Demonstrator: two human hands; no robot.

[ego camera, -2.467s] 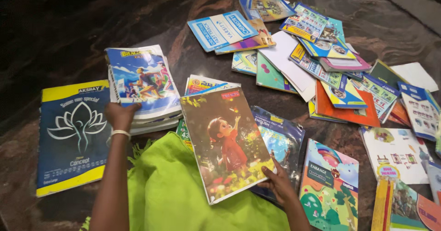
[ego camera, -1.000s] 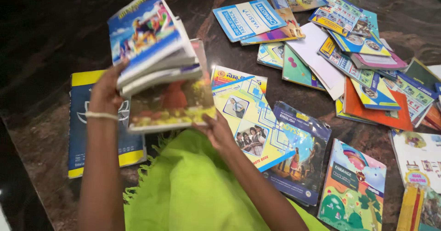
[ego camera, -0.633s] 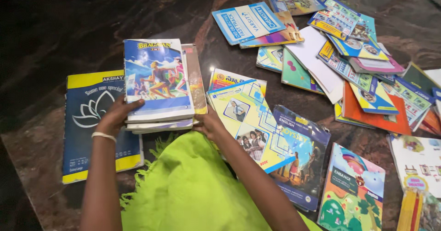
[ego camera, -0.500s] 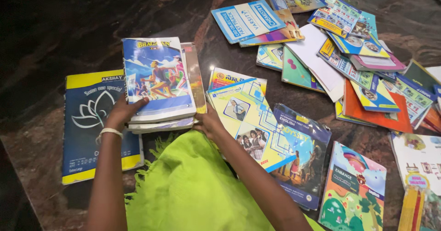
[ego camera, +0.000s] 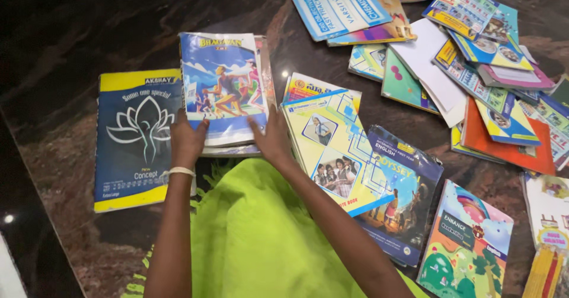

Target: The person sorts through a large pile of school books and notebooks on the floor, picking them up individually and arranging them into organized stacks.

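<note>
A stack of notebooks [ego camera: 224,84] lies flat on the dark marble floor [ego camera: 89,31]; its top cover is blue with running figures. My left hand [ego camera: 187,142] grips the stack's near left corner, a white bangle on the wrist. My right hand [ego camera: 271,138] presses on the near right corner. Left of the stack lies a dark blue and yellow notebook with a white lotus drawing [ego camera: 139,138]. A yellow and blue book with photos of children [ego camera: 329,147] lies just right of my right hand.
Bright green cloth [ego camera: 255,238] covers my lap below the stack. Several books lie to the right: a dark blue textbook [ego camera: 400,197], a colourful green one [ego camera: 468,241], and a loose heap [ego camera: 462,61] at the back right. Bare floor lies to the left and behind.
The picture book my right hand held went under the lifted stack. The stack was set down flat, and both hands now rest on its near corners.
</note>
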